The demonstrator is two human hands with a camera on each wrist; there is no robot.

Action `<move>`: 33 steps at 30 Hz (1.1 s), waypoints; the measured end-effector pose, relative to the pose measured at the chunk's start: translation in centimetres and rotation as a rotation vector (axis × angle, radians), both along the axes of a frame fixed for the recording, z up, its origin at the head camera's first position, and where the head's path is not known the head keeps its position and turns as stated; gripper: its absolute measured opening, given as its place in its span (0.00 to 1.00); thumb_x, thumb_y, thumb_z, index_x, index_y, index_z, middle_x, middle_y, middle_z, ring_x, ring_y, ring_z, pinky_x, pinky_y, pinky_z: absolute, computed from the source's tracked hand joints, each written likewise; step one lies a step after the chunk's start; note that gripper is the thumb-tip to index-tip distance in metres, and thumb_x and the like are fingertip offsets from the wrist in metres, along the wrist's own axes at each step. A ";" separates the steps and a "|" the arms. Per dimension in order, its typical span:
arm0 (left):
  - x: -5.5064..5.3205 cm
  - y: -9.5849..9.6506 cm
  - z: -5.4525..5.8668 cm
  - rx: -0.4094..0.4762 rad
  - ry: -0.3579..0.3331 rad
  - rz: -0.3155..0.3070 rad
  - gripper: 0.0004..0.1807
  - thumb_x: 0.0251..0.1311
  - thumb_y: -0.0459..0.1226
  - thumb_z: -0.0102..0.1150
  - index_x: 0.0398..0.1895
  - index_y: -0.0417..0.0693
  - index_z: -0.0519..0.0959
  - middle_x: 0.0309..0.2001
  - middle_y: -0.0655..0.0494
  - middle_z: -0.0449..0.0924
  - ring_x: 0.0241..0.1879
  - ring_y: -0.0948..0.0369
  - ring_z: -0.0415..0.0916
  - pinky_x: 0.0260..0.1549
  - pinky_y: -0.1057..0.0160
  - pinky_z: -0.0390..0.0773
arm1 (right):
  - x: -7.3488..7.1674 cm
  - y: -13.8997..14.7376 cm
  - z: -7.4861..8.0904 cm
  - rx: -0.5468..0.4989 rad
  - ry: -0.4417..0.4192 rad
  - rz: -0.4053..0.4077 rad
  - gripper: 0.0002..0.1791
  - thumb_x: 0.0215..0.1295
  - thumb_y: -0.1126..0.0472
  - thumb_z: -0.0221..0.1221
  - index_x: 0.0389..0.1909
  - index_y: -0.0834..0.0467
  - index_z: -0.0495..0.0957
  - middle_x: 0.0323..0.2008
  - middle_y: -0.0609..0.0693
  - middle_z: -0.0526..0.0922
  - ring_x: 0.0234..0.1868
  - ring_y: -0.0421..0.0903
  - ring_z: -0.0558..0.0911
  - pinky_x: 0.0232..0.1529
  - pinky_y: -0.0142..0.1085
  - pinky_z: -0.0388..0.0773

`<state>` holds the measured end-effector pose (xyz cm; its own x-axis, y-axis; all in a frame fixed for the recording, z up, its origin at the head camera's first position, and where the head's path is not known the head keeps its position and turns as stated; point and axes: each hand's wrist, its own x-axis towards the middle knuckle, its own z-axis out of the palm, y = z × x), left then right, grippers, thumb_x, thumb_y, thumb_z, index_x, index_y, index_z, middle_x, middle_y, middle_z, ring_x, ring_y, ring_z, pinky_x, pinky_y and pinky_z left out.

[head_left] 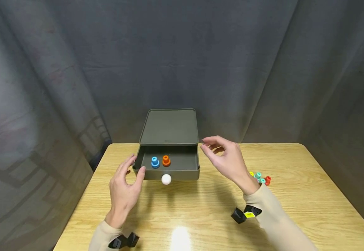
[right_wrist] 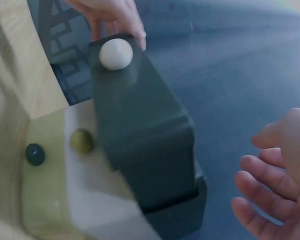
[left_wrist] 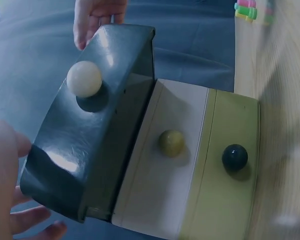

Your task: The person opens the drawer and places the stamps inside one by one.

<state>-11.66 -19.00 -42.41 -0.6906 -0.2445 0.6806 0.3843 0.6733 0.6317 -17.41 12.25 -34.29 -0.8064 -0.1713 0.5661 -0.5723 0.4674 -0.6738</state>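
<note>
The grey top drawer (head_left: 182,175) of a small chest is pulled out, a white ball knob (head_left: 166,179) on its front. Inside stand a blue stepped peg (head_left: 155,162) and an orange stepped peg (head_left: 166,160). My left hand (head_left: 123,190) is at the drawer's left front corner, thumb by the front rim and spread fingers along the side. My right hand (head_left: 227,158) hovers right of the drawer, fingers loosely bent with nothing between them. In the right wrist view, that hand's fingers (right_wrist: 262,197) show apart from the chest.
Several coloured pegs (head_left: 258,175) lie on the wooden table (head_left: 295,202) behind my right forearm. Below the open drawer are a pale pink drawer (left_wrist: 160,185) and a green drawer (left_wrist: 225,200), both closed. A grey curtain (head_left: 175,62) hangs behind the table.
</note>
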 end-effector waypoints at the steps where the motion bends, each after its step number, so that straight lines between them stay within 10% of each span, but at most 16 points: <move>1: 0.1 0.1 0.1 -0.017 0.024 0.023 0.24 0.63 0.37 0.72 0.63 0.47 0.85 0.66 0.49 0.85 0.61 0.47 0.83 0.51 0.64 0.79 | 0.1 0.3 -0.4 -0.004 0.008 -0.015 0.09 0.67 0.65 0.71 0.47 0.57 0.90 0.38 0.47 0.92 0.35 0.41 0.87 0.39 0.38 0.87; 9: 0.9 0.7 1.1 -0.105 0.228 0.059 0.23 0.58 0.39 0.71 0.58 0.42 0.87 0.51 0.45 0.89 0.41 0.50 0.80 0.41 0.62 0.73 | 1.6 2.3 -3.3 -0.031 0.022 -0.102 0.08 0.65 0.66 0.72 0.44 0.56 0.90 0.39 0.48 0.93 0.34 0.38 0.87 0.37 0.33 0.87; 18: 1.7 2.3 1.3 -0.171 0.390 -0.160 0.25 0.71 0.50 0.65 0.54 0.36 0.86 0.44 0.43 0.86 0.30 0.57 0.78 0.32 0.67 0.79 | 2.4 5.8 -5.6 -0.056 -0.015 -0.201 0.08 0.65 0.67 0.72 0.44 0.57 0.90 0.38 0.51 0.93 0.34 0.29 0.85 0.38 0.22 0.81; 24: 2.0 3.1 1.2 -0.270 0.367 -0.225 0.25 0.73 0.52 0.63 0.56 0.39 0.86 0.45 0.48 0.86 0.30 0.58 0.81 0.29 0.66 0.80 | 3.0 8.7 -7.0 -0.049 -0.056 -0.305 0.07 0.66 0.65 0.72 0.44 0.57 0.91 0.40 0.52 0.93 0.34 0.25 0.83 0.37 0.20 0.80; 33: 2.6 3.1 0.1 -0.349 0.299 -0.254 0.15 0.66 0.41 0.69 0.52 0.45 0.87 0.43 0.54 0.87 0.36 0.57 0.85 0.36 0.60 0.85 | 3.9 11.4 -8.7 -0.035 -0.146 -0.357 0.08 0.68 0.62 0.71 0.45 0.58 0.89 0.37 0.26 0.87 0.32 0.28 0.85 0.31 0.22 0.81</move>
<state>-9.03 -15.94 -42.36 -0.4621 0.1815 0.8681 0.6917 0.6864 0.2247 -13.53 23.69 -43.02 -0.8843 0.1522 0.4414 -0.2748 0.5947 -0.7555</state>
